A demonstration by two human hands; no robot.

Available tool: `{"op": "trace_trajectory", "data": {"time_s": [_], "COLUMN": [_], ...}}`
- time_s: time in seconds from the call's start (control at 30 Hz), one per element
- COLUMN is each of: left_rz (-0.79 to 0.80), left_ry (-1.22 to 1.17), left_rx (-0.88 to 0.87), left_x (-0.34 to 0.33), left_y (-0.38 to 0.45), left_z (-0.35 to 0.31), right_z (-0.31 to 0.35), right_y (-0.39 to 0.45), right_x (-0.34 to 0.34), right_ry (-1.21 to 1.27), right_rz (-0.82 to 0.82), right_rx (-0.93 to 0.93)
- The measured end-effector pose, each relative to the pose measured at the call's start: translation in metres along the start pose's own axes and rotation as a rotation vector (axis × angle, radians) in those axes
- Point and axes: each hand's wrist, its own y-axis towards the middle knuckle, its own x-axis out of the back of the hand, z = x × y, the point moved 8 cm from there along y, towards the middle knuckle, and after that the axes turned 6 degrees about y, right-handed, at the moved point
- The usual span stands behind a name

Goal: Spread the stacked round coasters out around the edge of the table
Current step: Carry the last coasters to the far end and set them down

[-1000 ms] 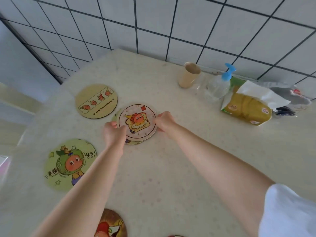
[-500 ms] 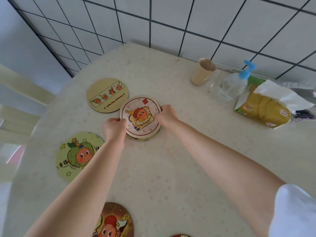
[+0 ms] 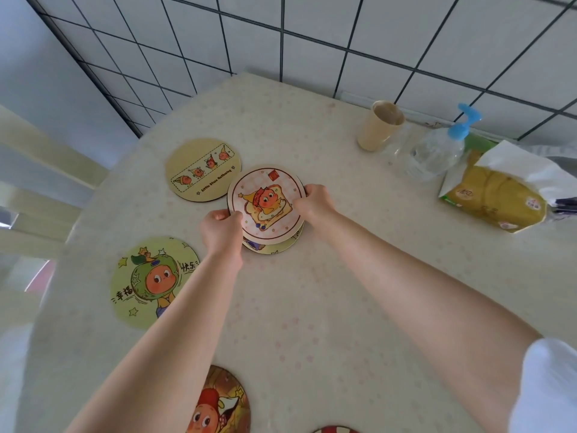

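Pink top coaster [image 3: 266,205] pinched by left hand [image 3: 221,230], right hand [image 3: 316,205].

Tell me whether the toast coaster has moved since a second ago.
Yes. The toast coaster has shifted up and away off the stack, toward the tan coaster, now overlapping its edge.

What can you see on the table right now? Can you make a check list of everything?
Surface: pale speckled table, round-edged.
Job's things: toast coaster held atop the stack; tan coaster, green coaster and brown coaster laid out singly.
Clutter: beige cup, pump bottle, tissue pack by the wall.
Hands: left hand and right hand grip the toast coaster's opposite edges.
Cables: nothing seen.
Surroundings: tiled wall with dark grout.
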Motion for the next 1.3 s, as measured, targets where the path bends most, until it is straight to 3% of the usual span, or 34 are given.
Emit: {"op": "trace_trajectory", "data": {"time_s": [0.43, 0.73, 0.97, 1.3], "left_rz": [0.110, 0.238, 0.317, 0.455], "left_ry": [0.037, 0.158, 0.188, 0.237], "left_rx": [-0.068, -0.094, -0.104, -0.061], "left_x": [-0.021, -0.069, -0.128, -0.208], "left_y": [-0.068, -0.201, -0.346, -0.500], "left_z": [0.031, 0.113, 0.206, 0.298], "right_z": [-0.055, -0.187, -0.314, -0.435], "right_y": [-0.050, -0.141, -0.235, -0.329], "right_x": [0.060, 0.174, 0.299, 0.446], "right_ry": [0.141, 0.280, 0.355, 0.361], "right_rz": [-0.035, -0.117, -0.171, -0.282], "right_rx": [0.028, -0.078, -0.128, -0.172]}}
